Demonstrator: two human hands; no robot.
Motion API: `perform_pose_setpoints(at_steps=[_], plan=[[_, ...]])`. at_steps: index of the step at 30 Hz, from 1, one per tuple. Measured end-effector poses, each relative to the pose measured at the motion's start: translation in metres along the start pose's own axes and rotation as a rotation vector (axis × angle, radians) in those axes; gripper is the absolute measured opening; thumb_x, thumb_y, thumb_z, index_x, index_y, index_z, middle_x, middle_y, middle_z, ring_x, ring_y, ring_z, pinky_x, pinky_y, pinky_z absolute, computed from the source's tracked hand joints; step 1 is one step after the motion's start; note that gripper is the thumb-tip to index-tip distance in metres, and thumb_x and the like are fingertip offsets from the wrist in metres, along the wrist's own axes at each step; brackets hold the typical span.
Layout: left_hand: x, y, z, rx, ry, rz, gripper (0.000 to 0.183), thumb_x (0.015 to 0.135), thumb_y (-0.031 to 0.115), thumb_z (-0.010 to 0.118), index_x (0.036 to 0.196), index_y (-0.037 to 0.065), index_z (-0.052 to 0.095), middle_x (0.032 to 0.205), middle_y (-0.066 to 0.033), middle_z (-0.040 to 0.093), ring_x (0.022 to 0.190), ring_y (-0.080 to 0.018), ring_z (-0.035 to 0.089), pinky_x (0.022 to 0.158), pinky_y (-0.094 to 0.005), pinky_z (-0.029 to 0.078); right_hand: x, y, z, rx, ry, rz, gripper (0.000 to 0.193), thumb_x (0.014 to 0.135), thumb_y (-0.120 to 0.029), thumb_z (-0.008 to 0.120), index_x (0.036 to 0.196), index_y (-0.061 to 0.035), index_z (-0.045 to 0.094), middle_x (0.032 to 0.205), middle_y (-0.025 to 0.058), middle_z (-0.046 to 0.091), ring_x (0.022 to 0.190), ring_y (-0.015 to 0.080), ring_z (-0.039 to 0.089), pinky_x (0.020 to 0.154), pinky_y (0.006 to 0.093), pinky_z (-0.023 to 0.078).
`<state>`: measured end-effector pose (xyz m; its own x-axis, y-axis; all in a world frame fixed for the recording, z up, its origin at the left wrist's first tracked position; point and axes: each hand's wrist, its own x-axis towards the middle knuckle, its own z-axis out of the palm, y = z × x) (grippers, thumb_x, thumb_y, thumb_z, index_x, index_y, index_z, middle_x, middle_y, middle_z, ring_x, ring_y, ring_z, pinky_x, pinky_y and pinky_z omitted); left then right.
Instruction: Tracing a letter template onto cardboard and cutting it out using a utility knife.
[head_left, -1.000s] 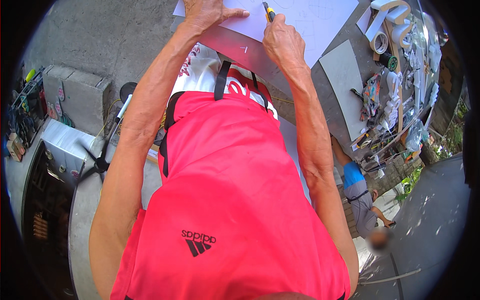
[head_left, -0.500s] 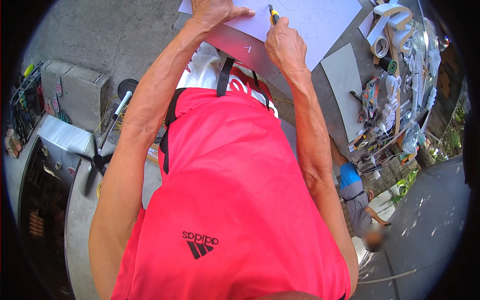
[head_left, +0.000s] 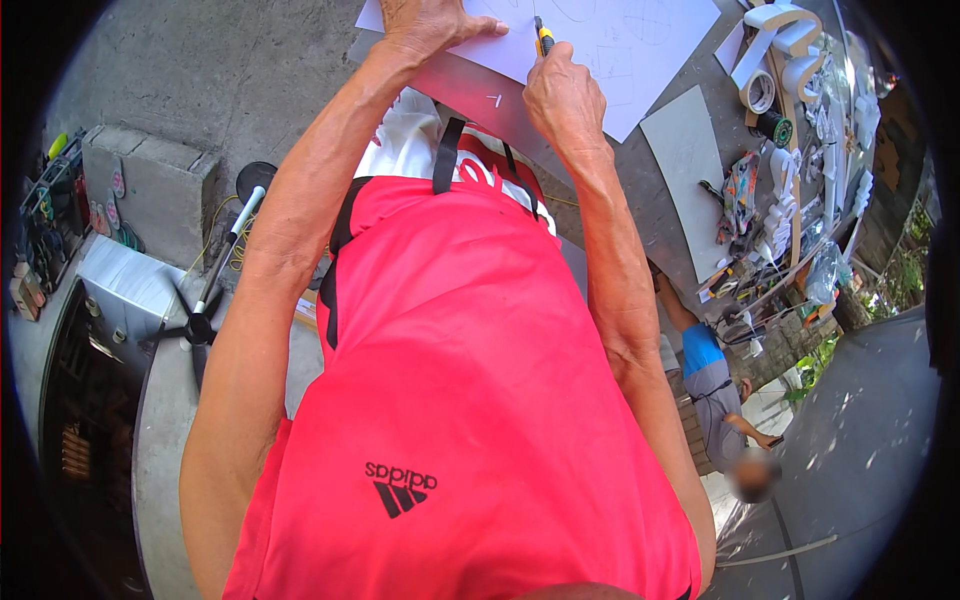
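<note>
A large white sheet (head_left: 668, 62) with faint drawn outlines lies at the top of the view, over a grey board or tabletop (head_left: 470, 88). My left hand (head_left: 428, 24) rests on the sheet's left part with its thumb stretched out; its other fingers are partly cut off by the upper edge. In my right hand (head_left: 566, 92) is a yellow and black utility knife (head_left: 544, 38), its tip pointing away from me at the sheet. Whether the blade touches the sheet is too small to tell.
To the right lie a grey flat panel (head_left: 686, 150), a roll of tape (head_left: 758, 93), white cut-out shapes (head_left: 785, 30) and jumbled tools. A black-bladed fan (head_left: 198, 328) and a concrete block (head_left: 145, 185) are on the left. Another person (head_left: 712, 390) is at the lower right.
My right hand and the knife have moved slightly left and toward me over the sheet. My left hand has stayed in place. The other person's arm has shifted a little.
</note>
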<state>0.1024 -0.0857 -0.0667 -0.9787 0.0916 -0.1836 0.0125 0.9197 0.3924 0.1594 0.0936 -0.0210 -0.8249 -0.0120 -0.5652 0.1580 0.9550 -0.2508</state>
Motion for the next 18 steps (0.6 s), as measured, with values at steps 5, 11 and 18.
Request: perform_pose_setpoints(at_steps=[5, 11, 18], plan=[[0.001, 0.000, 0.001, -0.029, 0.019, 0.007, 0.112, 0.049, 0.055, 0.091, 0.151, 0.031, 0.051, 0.169, -0.0204, 0.016, 0.148, -0.0608, 0.009, 0.107, -0.0768, 0.023, -0.001, -0.002, 0.000, 0.035, 0.010, 0.014, 0.022, 0.094, -0.014, 0.052, 0.101, 0.0065, 0.052, 0.086, 0.0333, 0.069, 0.085, 0.0490, 0.071, 0.077, 0.0539, 0.056], [0.000, 0.000, 0.002, -0.037, 0.016, 0.002, 0.111, 0.050, 0.056, 0.090, 0.150, 0.029, 0.051, 0.169, -0.0207, 0.016, 0.147, -0.0613, 0.009, 0.106, -0.0771, 0.024, -0.003, -0.004, 0.004, 0.059, 0.021, 0.044, 0.023, 0.095, -0.015, 0.051, 0.101, 0.0071, 0.052, 0.086, 0.0333, 0.069, 0.084, 0.0494, 0.071, 0.077, 0.0545, 0.056], [-0.026, 0.006, 0.001, -0.069, -0.001, -0.181, 0.108, 0.057, 0.054, 0.090, 0.153, 0.031, 0.047, 0.169, -0.0155, 0.015, 0.148, -0.0608, 0.008, 0.106, -0.0814, 0.023, -0.003, 0.004, 0.003, 0.005, 0.054, -0.005, 0.019, 0.098, -0.017, 0.049, 0.098, 0.0023, 0.051, 0.077, 0.0292, 0.069, 0.078, 0.0477, 0.071, 0.071, 0.0563, 0.055]])
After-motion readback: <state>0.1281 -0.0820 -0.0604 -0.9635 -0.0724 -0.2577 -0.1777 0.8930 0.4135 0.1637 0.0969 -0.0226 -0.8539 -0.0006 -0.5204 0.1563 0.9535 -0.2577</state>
